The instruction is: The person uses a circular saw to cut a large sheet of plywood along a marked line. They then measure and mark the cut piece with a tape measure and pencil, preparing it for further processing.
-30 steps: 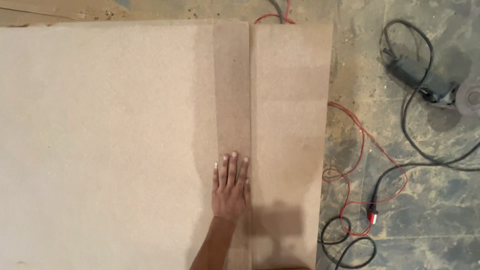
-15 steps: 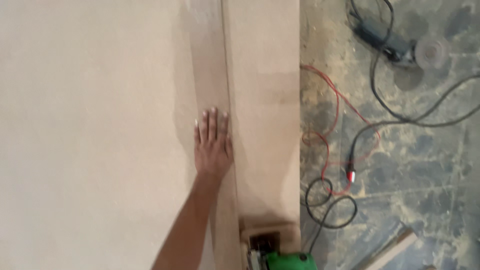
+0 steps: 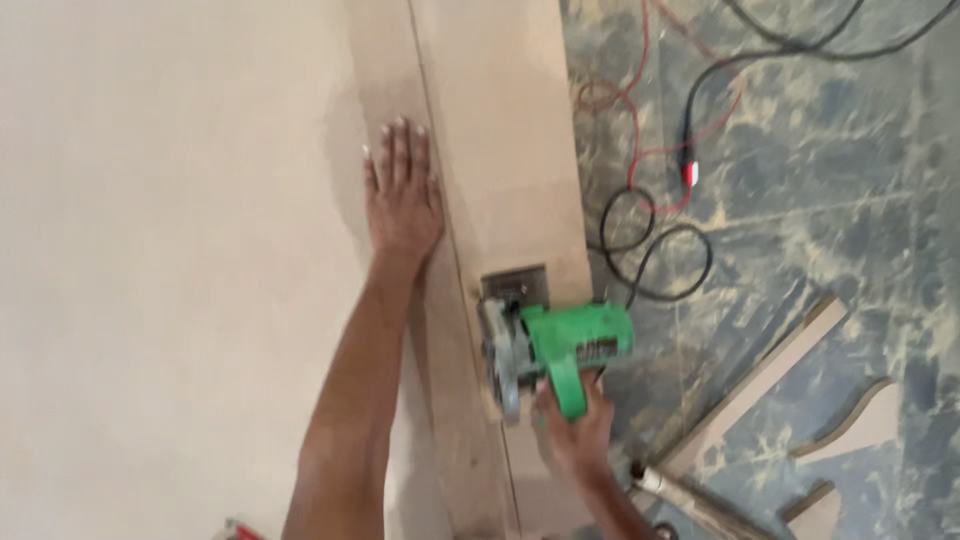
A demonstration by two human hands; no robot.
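The green handheld circular saw (image 3: pixel 555 350) sits on the large pale fibreboard sheet (image 3: pixel 170 250), at the near end of a thin straight cut line, with its metal base plate flat on the board. Your right hand (image 3: pixel 575 430) is closed around the green handle of the saw. Your left hand (image 3: pixel 400 200) lies flat on the board just left of the cut line, fingers straight and together, holding nothing. To the right, on the dusty grey floor (image 3: pixel 800 200), there are a black cable (image 3: pixel 650 250) in loops, a thin red wire (image 3: pixel 640 110), and some curved wooden offcuts (image 3: pixel 850 420).
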